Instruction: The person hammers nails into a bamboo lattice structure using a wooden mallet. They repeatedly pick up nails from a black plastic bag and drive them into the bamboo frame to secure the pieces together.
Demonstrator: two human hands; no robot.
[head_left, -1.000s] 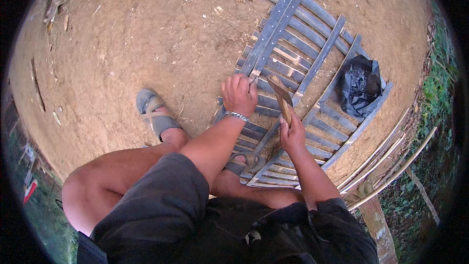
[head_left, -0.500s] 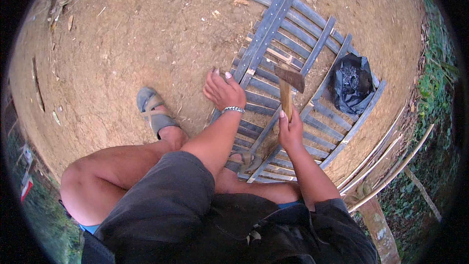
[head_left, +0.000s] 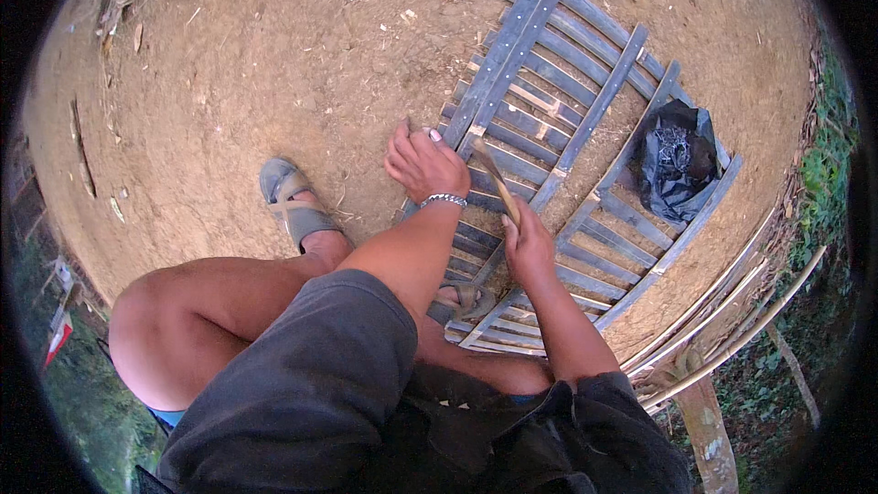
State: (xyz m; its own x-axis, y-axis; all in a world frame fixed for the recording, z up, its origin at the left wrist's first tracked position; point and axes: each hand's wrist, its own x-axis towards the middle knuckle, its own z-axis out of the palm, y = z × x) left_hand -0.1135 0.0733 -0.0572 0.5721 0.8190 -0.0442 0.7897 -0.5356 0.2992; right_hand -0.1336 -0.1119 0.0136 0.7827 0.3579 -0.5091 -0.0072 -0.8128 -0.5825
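Note:
My right hand is closed round the wooden handle of a hammer. Its dark metal head is tilted down over the double slat, close to my left hand. Fingers curled, my left hand rests at the left edge of a panel of dark split-bamboo slats; whatever its fingertips pinch is hidden. Small bright nail heads dot the paired slats, which run across many thinner crosswise strips. A black plastic bag holding a heap of thin nails sits on the panel's right part.
My left sandalled foot stands on bare brown soil, and my other foot is by the panel's near end. Long pale poles and a wooden post lie at the right, beside green plants. A stick is at far left.
The hammer has swung down and left, from upright above the panel to beside my left hand. My left hand stays by the double slat; the whole view has shifted slightly.

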